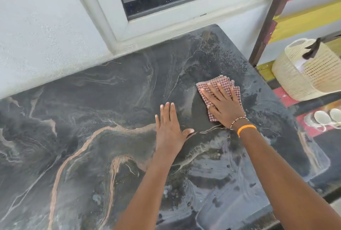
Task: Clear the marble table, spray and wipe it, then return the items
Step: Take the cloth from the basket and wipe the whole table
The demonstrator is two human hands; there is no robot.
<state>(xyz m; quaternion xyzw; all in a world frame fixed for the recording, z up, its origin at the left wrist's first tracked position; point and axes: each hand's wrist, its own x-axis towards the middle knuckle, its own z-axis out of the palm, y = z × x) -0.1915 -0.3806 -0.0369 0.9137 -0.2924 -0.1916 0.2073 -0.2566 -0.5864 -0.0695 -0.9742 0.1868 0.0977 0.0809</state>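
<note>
- The right hand (pixel 224 105) is pressing flat, fingers straight and spread, on a folded red-checked cloth (pixel 219 89); it is not gripping the cloth but pinning it to the marble table (pixel 73 119).
- The left hand (pixel 169 128) is lying flat and released on the bare stone just beside the right hand, holding nothing and apparently bracing.
- The cloth is sitting under and just beyond the right fingertips, towards the far right corner of the slab.
- Progress, as judged: the table is carrying no items, so clearing appears done; wet streaks and droplets are showing around and behind the right forearm, so spraying appears done and wiping is under way. The surface out past the left hand is looking dull and dry, likely not yet wiped. Returning the items remains.
- Edges: the table's right edge is running close past the right hand; a wall and window sill are bounding the far side.
- Open room is lying broadly beyond the left hand.
- A woven basket (pixel 304 71) and white cups (pixel 322 118) are standing off the table, beyond the right hand.
</note>
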